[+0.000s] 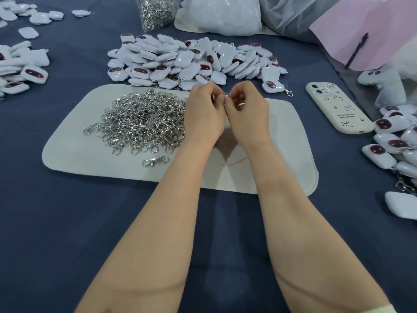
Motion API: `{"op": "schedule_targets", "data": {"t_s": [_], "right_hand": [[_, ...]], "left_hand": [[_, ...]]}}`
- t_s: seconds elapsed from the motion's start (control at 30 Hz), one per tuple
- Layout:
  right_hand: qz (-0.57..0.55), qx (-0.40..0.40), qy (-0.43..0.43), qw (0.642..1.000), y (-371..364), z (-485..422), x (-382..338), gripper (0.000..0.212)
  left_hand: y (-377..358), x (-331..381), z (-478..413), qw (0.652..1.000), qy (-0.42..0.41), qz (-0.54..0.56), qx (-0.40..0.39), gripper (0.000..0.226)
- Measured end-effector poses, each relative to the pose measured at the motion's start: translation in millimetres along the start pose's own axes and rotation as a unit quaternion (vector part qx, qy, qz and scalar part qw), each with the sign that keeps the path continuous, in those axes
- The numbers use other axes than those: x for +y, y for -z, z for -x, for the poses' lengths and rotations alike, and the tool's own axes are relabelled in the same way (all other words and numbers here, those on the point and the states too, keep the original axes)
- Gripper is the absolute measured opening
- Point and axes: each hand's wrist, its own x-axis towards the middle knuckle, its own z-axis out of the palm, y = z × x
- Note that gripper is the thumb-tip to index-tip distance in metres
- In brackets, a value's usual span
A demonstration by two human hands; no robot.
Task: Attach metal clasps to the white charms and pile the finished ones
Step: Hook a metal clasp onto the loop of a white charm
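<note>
Both grips are curled tight and meet fingertip to fingertip. The left hand [204, 109] and the right hand [248, 111] pinch one small silvery clasp [223, 94] between thumbs and forefingers, with the other fingers folded in. Whether a charm hangs under the palms I cannot tell, as the hands hide it.

The hands hover over a white mat [67, 154] on the blue-covered table [67, 222]. At 9 o'clock from them, a heap of clasps [144, 118] lies on the mat, just beside the left hand. A single loose clasp [155, 161] lies at 7 o'clock, apart from the heap. At 12 o'clock, just past the mat's far edge, is a big pile of white charms [191, 62], some showing dark faces. One charm with a clasp [273, 85] lies at 2 o'clock. A cream phone [338, 107] lies face down at 3 o'clock. Beyond it, at 4 o'clock, is a second pile of charms [392, 143], with some clasps showing among them. A clear bag of clasps [155, 10] stands far off at 12 o'clock.
</note>
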Motion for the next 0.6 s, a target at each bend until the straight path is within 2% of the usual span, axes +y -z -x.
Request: {"op": "schedule_targets", "data": {"t_s": [0.27, 0.6], "right_hand": [[0.033, 0.007, 0.048, 0.998, 0.7, 1.2, -1.3, 0.002], [-0.092, 0.031, -0.038, 0.995, 3.0, -1.4, 0.5, 0.027]], "left_hand": [[2.0, 0.7, 0.4, 1.000, 0.007, 0.015, 0.000, 0.012], [0.3, -1.6, -1.7, 0.999, 0.001, 0.038, -0.026, 0.011]]}}
